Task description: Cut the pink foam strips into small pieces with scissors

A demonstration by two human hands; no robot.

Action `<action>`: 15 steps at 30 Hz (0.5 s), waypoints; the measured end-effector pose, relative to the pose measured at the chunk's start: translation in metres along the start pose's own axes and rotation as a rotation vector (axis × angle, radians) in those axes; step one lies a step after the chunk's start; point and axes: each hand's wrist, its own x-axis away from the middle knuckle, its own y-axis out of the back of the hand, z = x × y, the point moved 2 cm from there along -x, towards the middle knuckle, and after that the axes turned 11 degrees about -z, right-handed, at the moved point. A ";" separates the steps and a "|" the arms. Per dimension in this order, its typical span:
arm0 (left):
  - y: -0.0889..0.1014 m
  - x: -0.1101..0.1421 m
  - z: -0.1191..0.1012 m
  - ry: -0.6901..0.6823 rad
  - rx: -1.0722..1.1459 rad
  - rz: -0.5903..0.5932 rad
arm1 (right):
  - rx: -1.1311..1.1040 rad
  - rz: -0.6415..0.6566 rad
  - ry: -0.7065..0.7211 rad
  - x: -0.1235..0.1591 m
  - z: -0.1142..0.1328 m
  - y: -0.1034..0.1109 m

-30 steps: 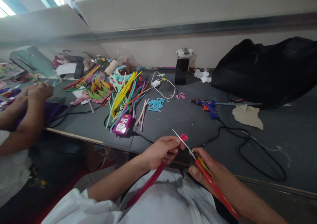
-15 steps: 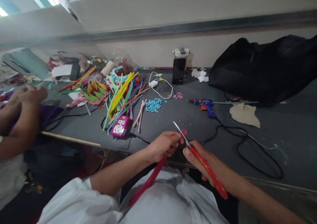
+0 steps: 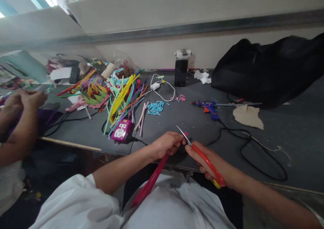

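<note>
1. The left hand (image 3: 164, 145) is closed, thumb and fingers pinching a bundle of dark pink strips (image 3: 154, 181) near the upper end; the rest hangs down over the person's lap.
2. The right hand (image 3: 217, 161) is wrapped around the red handles of the scissors (image 3: 208, 162), whose blades point up and left beside the left fingertips.
3. A short pink end shows by the blades; whether they touch it is hard to tell.
4. Both hands are at the table's (image 3: 197, 134) near edge.
</note>
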 end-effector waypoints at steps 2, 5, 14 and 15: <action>0.001 -0.003 0.000 0.023 -0.018 0.002 | -0.058 0.029 -0.056 -0.004 -0.004 0.000; 0.001 -0.006 -0.002 0.046 -0.028 0.021 | -0.119 0.046 -0.111 -0.007 -0.006 0.000; 0.003 -0.008 -0.002 0.054 -0.033 0.040 | -0.056 0.001 -0.086 -0.008 -0.005 0.000; 0.003 -0.008 -0.002 0.053 -0.034 0.042 | -0.052 -0.003 -0.079 -0.009 -0.006 0.000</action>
